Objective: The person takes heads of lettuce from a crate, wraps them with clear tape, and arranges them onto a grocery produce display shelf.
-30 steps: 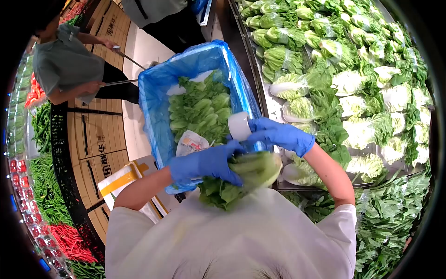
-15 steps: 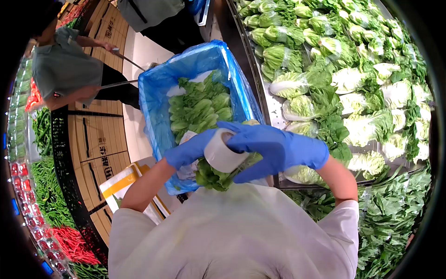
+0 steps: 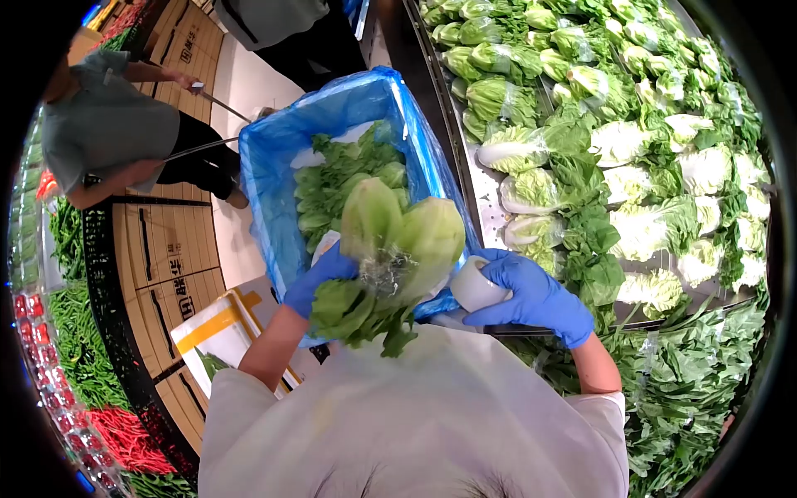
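Two pale green lettuce heads (image 3: 407,228), side by side with clear tape around their middle, are held up over the near end of the blue-lined crate (image 3: 278,158). My left hand (image 3: 322,276), in a blue glove, grips them from the left, its fingers partly hidden behind the leaves. On the right, my gloved right hand (image 3: 535,299) is closed on a white roll of tape (image 3: 477,285). More green lettuce (image 3: 332,178) lies inside the crate, below the held heads.
A metal display shelf (image 3: 490,195) at the right bears rows of taped cabbages (image 3: 639,224) and leafy greens (image 3: 664,398). A person (image 3: 116,124) at the left holds the crate's metal handles. Another person (image 3: 282,37) stands behind. A white box (image 3: 216,332) is at lower left.
The lettuce has come up into view with its pale ends raised. My right hand has moved right with the tape roll, away from my left hand.
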A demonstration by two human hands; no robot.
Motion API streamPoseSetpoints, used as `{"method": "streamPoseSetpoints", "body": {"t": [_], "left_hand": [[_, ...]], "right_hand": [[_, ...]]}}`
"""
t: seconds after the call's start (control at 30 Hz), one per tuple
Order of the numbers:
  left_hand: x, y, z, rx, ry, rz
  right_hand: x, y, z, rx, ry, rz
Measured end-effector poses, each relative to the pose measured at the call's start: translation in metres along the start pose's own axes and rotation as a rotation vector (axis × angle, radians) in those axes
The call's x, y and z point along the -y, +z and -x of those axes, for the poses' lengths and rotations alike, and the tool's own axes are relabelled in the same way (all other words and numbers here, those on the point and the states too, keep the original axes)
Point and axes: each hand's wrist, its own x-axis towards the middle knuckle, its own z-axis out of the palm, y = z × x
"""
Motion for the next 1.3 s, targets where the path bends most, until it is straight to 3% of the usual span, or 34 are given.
{"method": "streamPoseSetpoints", "body": {"t": [0.07, 0.13, 0.17, 0.3, 0.4, 0.5, 0.57, 0.8, 0.87, 0.9, 0.93, 1.0, 1.07, 1.1, 1.17, 1.2, 1.23, 1.27, 1.3], "left_hand": [[0.004, -0.005, -0.002, 0.093, 0.005, -0.101], [-0.024, 0.028, 0.013, 0.201, 0.060, -0.167], [-0.022, 0.026, 0.012, 0.237, -0.127, -0.186], [-0.072, 0.089, 0.014, 0.361, -0.217, -0.367], [-0.076, 0.103, 0.009, 0.383, -0.024, -0.655], [-0.073, 0.102, 0.008, 0.343, 0.048, -0.770], [-0.074, 0.102, 0.008, 0.344, 0.050, -0.800], [-0.062, 0.098, -0.001, 0.289, -0.169, -0.802], [-0.044, 0.091, -0.006, 0.265, -0.244, -0.860], [-0.031, 0.085, -0.009, 0.197, -0.089, -0.722], [-0.027, 0.083, -0.011, 0.133, 0.063, -0.580], [-0.035, 0.078, -0.014, -0.058, 0.123, -0.863], [-0.003, 0.039, -0.023, -0.336, 0.175, -0.666], [-0.009, 0.046, -0.022, -0.498, 0.132, -0.731], [-0.019, 0.060, -0.019, -0.607, 0.189, -0.666], [-0.021, 0.063, -0.018, -0.705, 0.236, -0.599], [-0.015, 0.057, -0.022, -0.706, 0.399, -0.703], [-0.014, 0.058, -0.021, -0.709, 0.402, -0.702], [-0.021, 0.068, -0.017, -0.598, 0.341, -0.478]], "right_hand": [[-0.001, 0.001, -0.005, -0.018, 0.076, -0.103], [0.001, 0.001, -0.011, 0.094, -0.031, -0.203], [0.000, 0.001, -0.014, 0.134, -0.067, -0.236], [-0.091, 0.027, -0.042, 0.181, -0.214, -0.285], [-0.060, 0.007, -0.047, 0.239, -0.061, -0.198], [-0.063, 0.005, -0.051, 0.219, -0.049, -0.336], [-0.077, 0.006, -0.053, 0.245, 0.092, -0.585], [-0.011, -0.014, -0.063, 0.069, 0.201, -0.746], [0.011, -0.018, -0.072, 0.239, 0.023, -0.746], [0.016, -0.018, -0.076, 0.397, 0.039, -0.613], [0.016, -0.005, -0.073, 0.316, -0.087, -0.546], [0.023, 0.008, -0.061, 0.152, -0.284, -0.291], [0.026, 0.016, -0.054, 0.061, -0.321, -0.213], [0.029, 0.013, -0.049, -0.007, -0.198, -0.360], [0.027, 0.015, -0.044, -0.113, 0.039, -0.685], [0.024, 0.018, -0.045, -0.108, 0.034, -0.681], [0.020, 0.020, -0.048, -0.153, 0.068, -0.755], [0.015, 0.023, -0.051, -0.201, 0.104, -0.829], [0.009, 0.025, -0.055, -0.227, 0.077, -0.830]]}}
